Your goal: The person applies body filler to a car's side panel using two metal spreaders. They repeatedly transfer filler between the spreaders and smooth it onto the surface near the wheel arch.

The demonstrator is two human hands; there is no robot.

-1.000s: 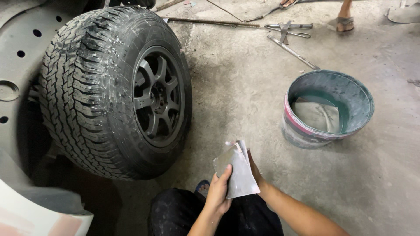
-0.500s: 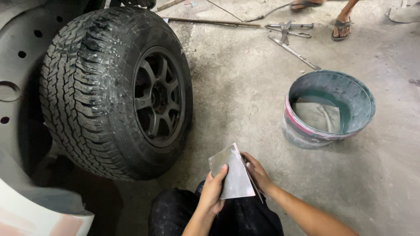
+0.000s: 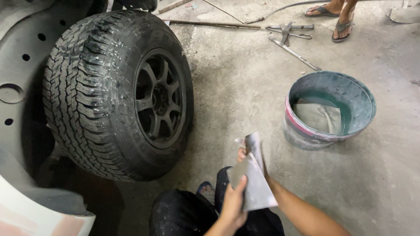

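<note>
A grey sheet of sandpaper (image 3: 255, 183) is folded between both my hands, low in the middle of the view. My left hand (image 3: 233, 205) pinches its lower left edge with the thumb on top. My right hand (image 3: 243, 154) is mostly hidden behind the sheet and grips its upper part. My knees in dark trousers (image 3: 183, 214) sit just below. A large black tyre on a dark alloy wheel (image 3: 159, 100) stands upright to the left, mounted under a vehicle's wheel arch (image 3: 22, 65).
A dirty plastic bucket (image 3: 332, 83) with water and soaked sheets stands on the concrete floor to the right. Metal rods and a wheel wrench (image 3: 288, 32) lie at the far side. Another person's feet in sandals (image 3: 334, 15) stand at the top.
The sheet was flat half a second ago; now its upper half is bent up and folded over, with both hands shifted slightly.
</note>
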